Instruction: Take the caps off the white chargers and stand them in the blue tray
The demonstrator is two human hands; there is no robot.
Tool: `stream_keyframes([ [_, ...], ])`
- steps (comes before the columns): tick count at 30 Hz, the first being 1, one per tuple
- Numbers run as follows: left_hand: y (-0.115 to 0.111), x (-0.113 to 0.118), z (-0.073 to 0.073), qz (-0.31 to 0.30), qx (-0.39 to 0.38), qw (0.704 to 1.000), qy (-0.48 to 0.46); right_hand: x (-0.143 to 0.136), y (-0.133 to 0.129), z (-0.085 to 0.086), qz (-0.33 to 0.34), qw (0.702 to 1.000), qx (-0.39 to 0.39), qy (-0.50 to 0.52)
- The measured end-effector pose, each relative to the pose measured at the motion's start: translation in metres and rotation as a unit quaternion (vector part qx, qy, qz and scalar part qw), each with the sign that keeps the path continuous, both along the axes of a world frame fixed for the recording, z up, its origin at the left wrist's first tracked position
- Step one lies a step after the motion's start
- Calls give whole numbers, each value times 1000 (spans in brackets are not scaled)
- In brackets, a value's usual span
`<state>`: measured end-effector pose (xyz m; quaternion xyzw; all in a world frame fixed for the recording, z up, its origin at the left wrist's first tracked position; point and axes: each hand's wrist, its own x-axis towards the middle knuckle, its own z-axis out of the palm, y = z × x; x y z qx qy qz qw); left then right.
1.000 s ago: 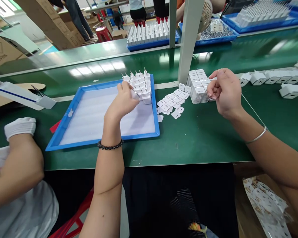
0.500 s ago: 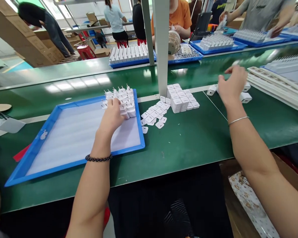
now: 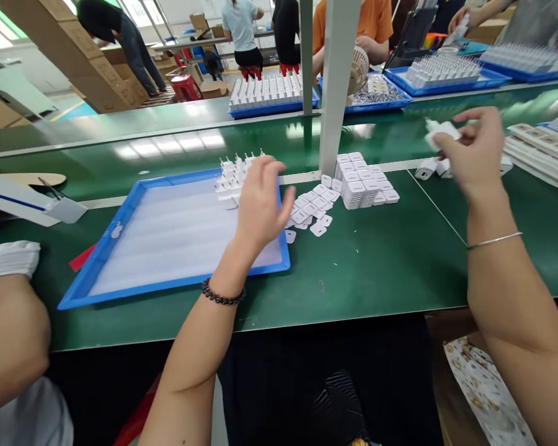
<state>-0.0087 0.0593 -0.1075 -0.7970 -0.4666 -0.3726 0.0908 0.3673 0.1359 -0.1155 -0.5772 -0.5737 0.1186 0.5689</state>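
My left hand (image 3: pixel 263 201) is raised over the right side of a blue tray (image 3: pixel 167 285), its fingers apart and nothing in them. Partly hidden behind it, white plug adapters (image 3: pixel 232 176) stand grouped in the tray's far right corner, pins up. My right hand (image 3: pixel 478 148) pinches one white charger plug (image 3: pixel 442 133) above the bench. Below that hand lie more white charger blocks (image 3: pixel 426 168), partly covered by it. Between my hands, small white cover plates (image 3: pixel 314 204) lie scattered beside neat stacks of the same plates (image 3: pixel 360 183).
A grey post (image 3: pixel 337 93) rises behind the stacks. Long white strips (image 3: pixel 544 167) lie at the right. A white holder (image 3: pixel 67 209) stands at the left, near another person's arm (image 3: pixel 13 322). Across the bench, co-workers sit by blue trays (image 3: pixel 274 105) of white parts.
My left hand has come off the adapters in the tray and moved right, fingers opening. My right hand now holds up a charger plug. The view has shifted left.
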Motion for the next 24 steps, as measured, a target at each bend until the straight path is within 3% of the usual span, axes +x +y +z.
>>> stream_keyframes([
  [2, -3, 14, -9, -86, 12, 995, 46, -55, -22, 3, 160, 986, -12, 36],
  [5, -8, 30, -22, -155, -1, 983, 95, -122, -55, -9, 328, 943, -60, 3],
  [9, -13, 36, -27, -151, -60, 981, 108, -157, -71, -32, 456, 876, -135, 82],
  [11, -12, 32, -24, -132, -76, 985, 87, -157, -67, -38, 468, 856, -170, 135],
  [13, -10, 26, -20, -113, -79, 989, 58, -154, -62, -42, 455, 866, -187, 94],
  [16, -7, 18, -15, -90, -85, 992, 22, -153, -63, -44, 406, 883, -207, -115],
  [19, -8, 17, -13, -87, -83, 993, -1, -160, -70, -45, 336, 867, -206, -306],
  [24, -12, 20, -11, -115, -92, 987, -58, -175, -77, -43, 300, 824, -163, -453],
])
